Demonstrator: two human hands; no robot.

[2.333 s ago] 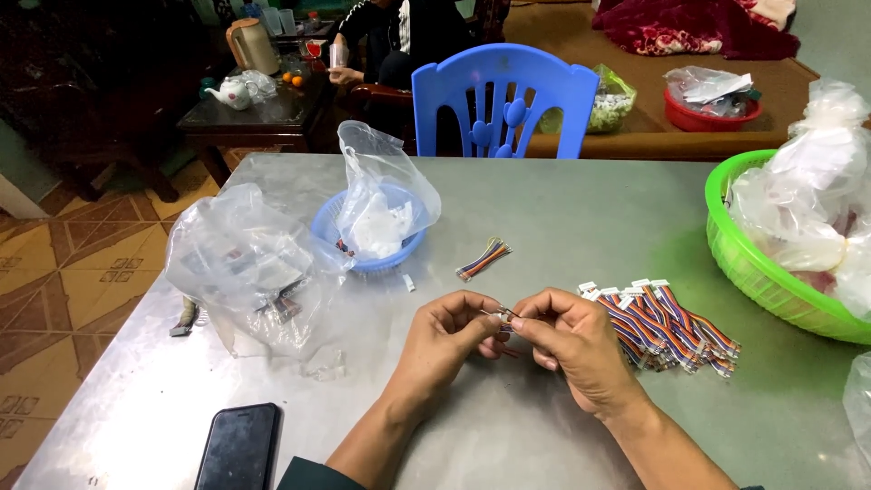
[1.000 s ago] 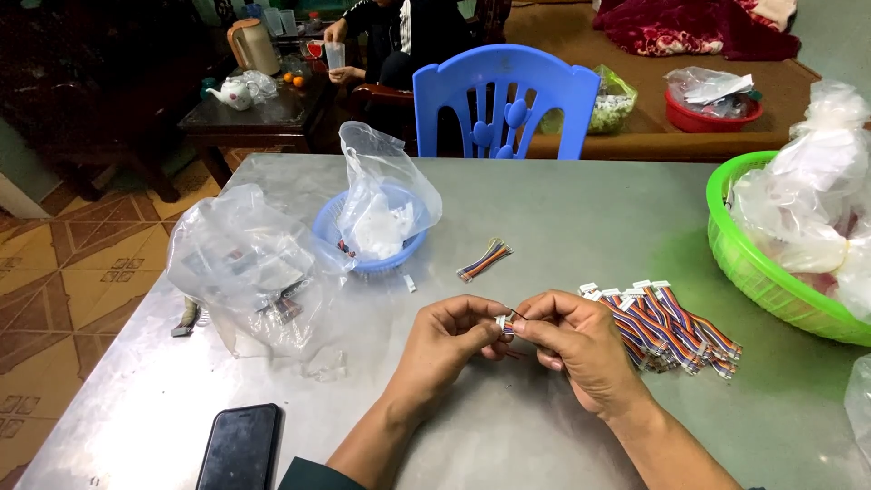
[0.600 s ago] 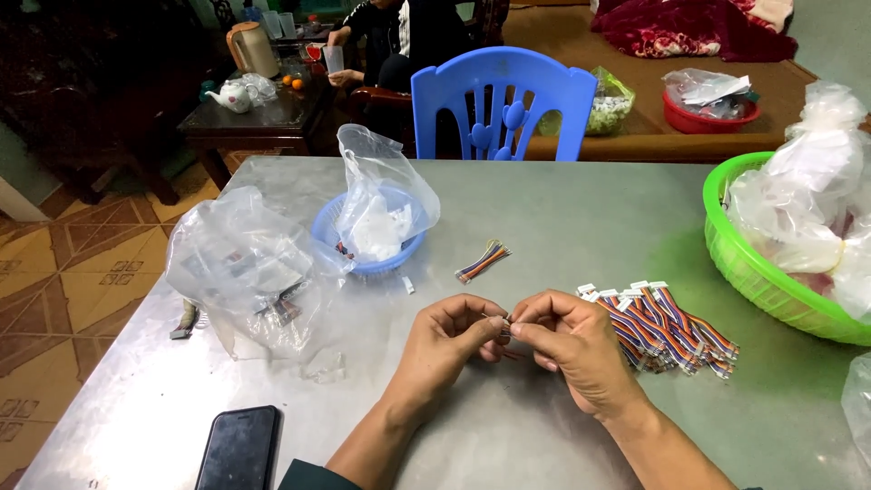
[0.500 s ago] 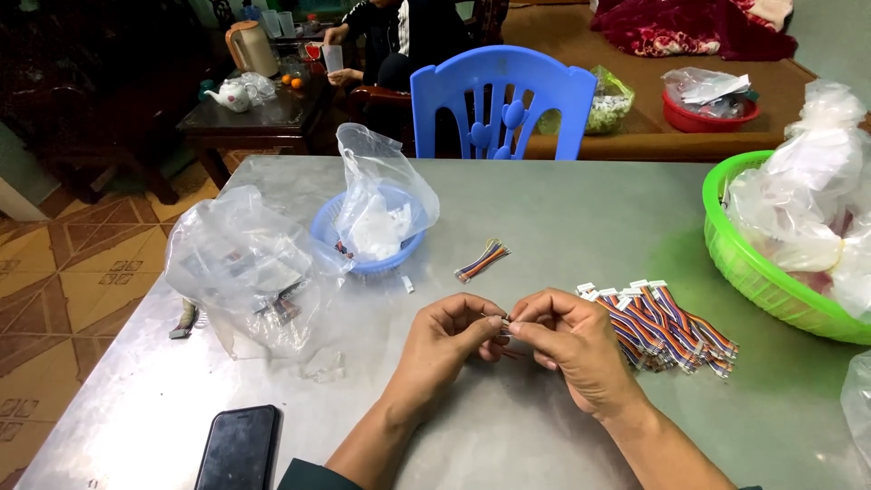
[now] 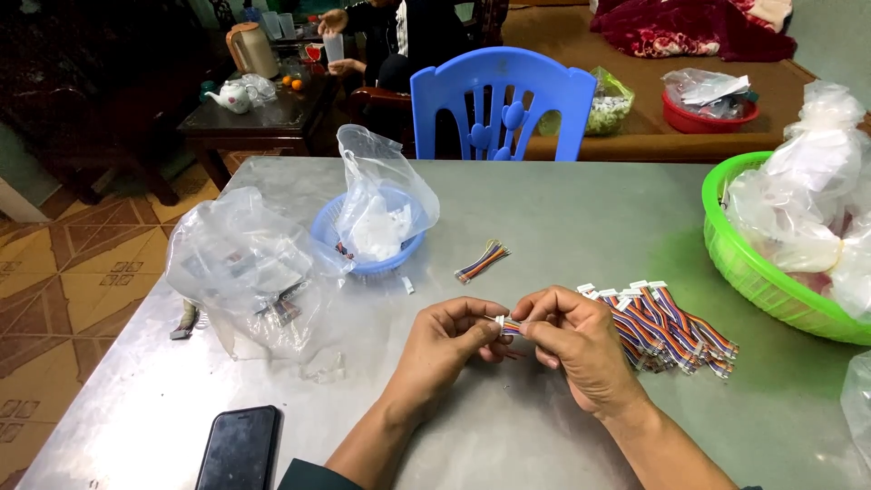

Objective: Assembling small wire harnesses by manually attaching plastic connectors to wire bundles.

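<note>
We hold a short rainbow ribbon cable between both hands just above the metal table: our left hand pinches the small white connector at its end, and our right hand closes its fingertips on the coloured wires. We judge that we are seating the wires in the connector. Next comes a firm, straight push, then laying it with the finished cable pile just beside our right hand.
</note>
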